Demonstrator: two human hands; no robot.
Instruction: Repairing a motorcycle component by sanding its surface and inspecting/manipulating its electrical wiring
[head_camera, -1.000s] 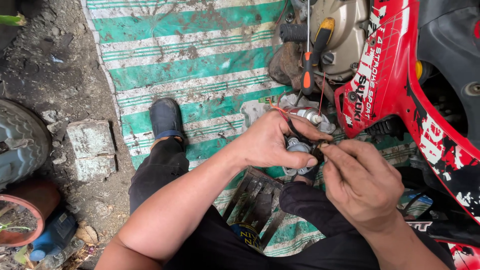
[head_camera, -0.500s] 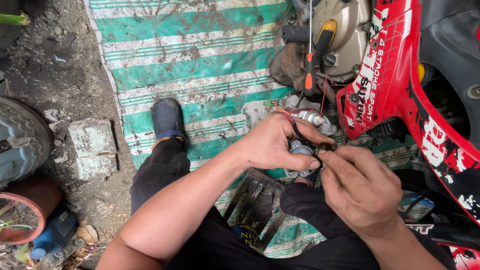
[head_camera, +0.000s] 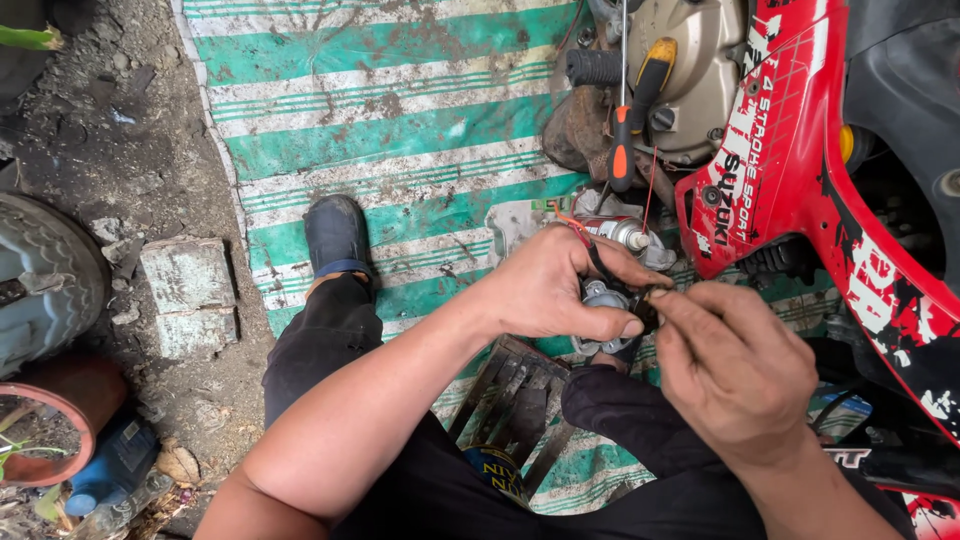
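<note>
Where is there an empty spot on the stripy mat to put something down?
The green-and-white striped mat lies bare above the dark shoe, leftward from the engine. It is crowded near the left hand and right hand, among the spray can, screwdriver and red motorbike.

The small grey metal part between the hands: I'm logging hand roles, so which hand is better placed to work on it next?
Probably the right hand: its fingertips pinch at the grey metal part, while the left hand wraps round it, holding it.
</note>
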